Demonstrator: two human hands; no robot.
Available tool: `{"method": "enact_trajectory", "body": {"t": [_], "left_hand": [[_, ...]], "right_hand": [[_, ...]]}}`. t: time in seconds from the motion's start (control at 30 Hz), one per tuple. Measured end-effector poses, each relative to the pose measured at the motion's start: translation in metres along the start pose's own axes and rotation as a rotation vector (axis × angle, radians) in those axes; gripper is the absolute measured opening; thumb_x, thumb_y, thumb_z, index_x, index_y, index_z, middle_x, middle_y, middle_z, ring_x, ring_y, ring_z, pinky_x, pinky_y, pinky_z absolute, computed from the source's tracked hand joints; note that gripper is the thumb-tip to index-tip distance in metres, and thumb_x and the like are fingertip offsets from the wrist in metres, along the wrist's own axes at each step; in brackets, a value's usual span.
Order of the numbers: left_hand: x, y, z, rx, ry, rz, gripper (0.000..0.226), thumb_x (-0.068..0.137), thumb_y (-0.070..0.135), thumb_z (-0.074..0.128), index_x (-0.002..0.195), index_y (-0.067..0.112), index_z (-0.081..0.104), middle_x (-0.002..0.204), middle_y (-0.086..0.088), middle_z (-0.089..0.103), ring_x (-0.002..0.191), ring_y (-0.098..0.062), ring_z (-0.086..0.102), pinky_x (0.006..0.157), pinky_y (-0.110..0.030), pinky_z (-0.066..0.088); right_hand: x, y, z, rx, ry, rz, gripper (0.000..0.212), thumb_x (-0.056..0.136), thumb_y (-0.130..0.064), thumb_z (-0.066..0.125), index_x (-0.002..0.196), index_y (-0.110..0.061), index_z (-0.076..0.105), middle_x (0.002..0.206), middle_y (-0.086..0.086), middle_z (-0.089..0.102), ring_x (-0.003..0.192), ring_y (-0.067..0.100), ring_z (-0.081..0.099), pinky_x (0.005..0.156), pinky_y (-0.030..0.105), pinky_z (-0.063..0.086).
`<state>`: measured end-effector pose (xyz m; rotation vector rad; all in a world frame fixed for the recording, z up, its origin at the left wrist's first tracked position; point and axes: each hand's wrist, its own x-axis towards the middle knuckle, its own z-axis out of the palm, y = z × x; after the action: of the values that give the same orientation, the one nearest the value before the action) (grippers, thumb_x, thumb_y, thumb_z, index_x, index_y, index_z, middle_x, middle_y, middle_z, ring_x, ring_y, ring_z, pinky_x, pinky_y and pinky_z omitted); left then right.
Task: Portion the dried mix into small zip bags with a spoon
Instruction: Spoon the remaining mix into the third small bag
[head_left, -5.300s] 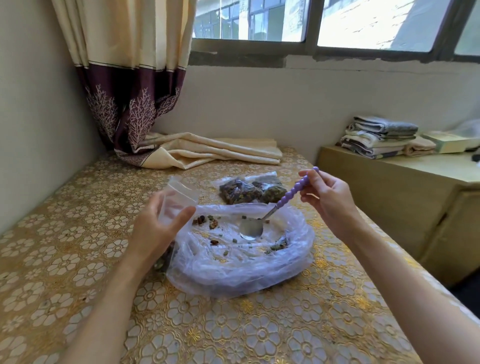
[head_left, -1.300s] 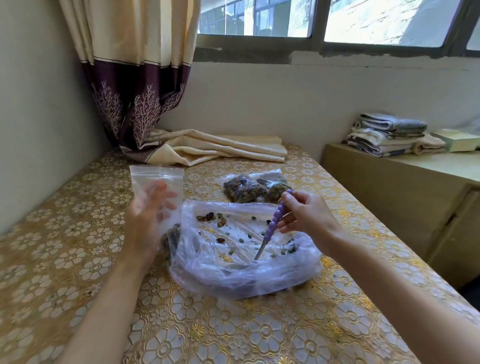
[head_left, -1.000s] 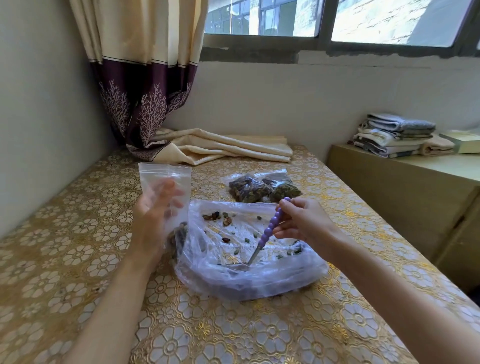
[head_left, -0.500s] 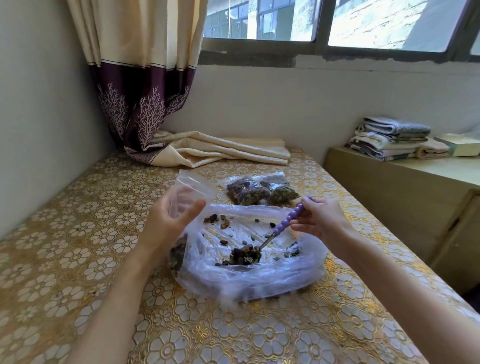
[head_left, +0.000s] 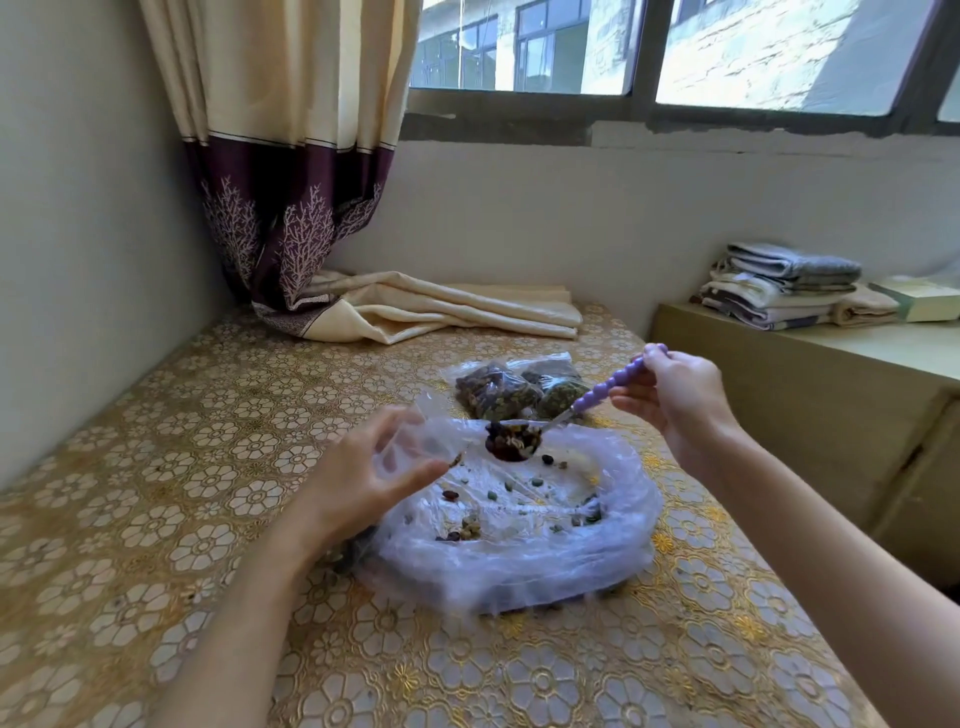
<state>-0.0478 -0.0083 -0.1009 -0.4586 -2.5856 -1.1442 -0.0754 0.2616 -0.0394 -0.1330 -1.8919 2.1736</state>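
My left hand (head_left: 369, 478) holds a small clear zip bag (head_left: 415, 441) tilted on its side, mouth facing right, above the left rim of the big plastic bag (head_left: 519, 566). My right hand (head_left: 675, 400) pinches the purple beaded handle of a spoon (head_left: 597, 395). The spoon's bowl, heaped with dried mix (head_left: 511, 441), hovers right at the zip bag's mouth. Only scattered bits of dried mix lie in the big bag. Two filled zip bags (head_left: 514, 387) lie behind it.
A gold floral tablecloth (head_left: 156, 519) covers the table. A folded cream cloth (head_left: 441, 312) and a curtain (head_left: 291, 208) sit at the back by the wall. A lower cabinet (head_left: 805, 415) with stacked towels (head_left: 779, 286) stands to the right.
The spoon dug into the big bag, came up loaded with mix and rose to the zip bag's mouth. My left hand tipped the zip bag from upright toward the spoon.
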Motion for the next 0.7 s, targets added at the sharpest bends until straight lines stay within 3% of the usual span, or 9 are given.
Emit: {"method": "enact_trajectory", "body": {"t": [0.13,0.27,0.5,0.7], "left_hand": [[0.0,0.002,0.001,0.002,-0.018,-0.012,0.07,0.063,0.062,0.06,0.122,0.026,0.049,0.113,0.008,0.057,0.094,-0.01,0.058,0.068,-0.011,0.04],[0.0,0.006,0.002,-0.029,-0.018,-0.013,0.073,0.06,0.065,0.059,0.122,0.027,0.048,0.112,0.01,0.056,0.097,-0.008,0.057,0.067,-0.008,0.039],[-0.001,0.011,0.001,-0.193,0.022,0.002,0.08,0.046,0.085,0.054,0.107,0.033,0.053,0.096,0.021,0.062,0.085,0.01,0.058,0.07,-0.007,0.042],[0.0,0.009,-0.002,-0.355,0.142,-0.018,0.074,0.049,0.079,0.062,0.098,0.025,0.056,0.077,0.002,0.063,0.061,-0.002,0.059,0.058,-0.011,0.047]], "right_hand": [[0.003,-0.016,0.011,0.009,-0.037,-0.033,0.032,0.102,-0.014,0.034,0.078,0.0,0.052,0.072,0.018,0.06,0.054,0.019,0.061,0.05,0.02,0.053],[0.002,-0.022,0.029,0.015,-0.066,-0.047,0.032,0.101,-0.014,0.036,0.076,-0.002,0.052,0.069,0.016,0.059,0.055,0.021,0.062,0.048,0.02,0.053],[-0.005,-0.021,0.069,0.01,-0.215,-0.099,0.028,0.1,-0.014,0.042,0.076,-0.002,0.053,0.059,0.009,0.062,0.049,0.018,0.064,0.049,0.022,0.054],[-0.023,-0.032,0.095,-0.073,-0.397,-0.348,0.015,0.099,-0.009,0.043,0.088,-0.005,0.052,0.058,0.004,0.064,0.055,0.022,0.067,0.053,0.025,0.055]]}}
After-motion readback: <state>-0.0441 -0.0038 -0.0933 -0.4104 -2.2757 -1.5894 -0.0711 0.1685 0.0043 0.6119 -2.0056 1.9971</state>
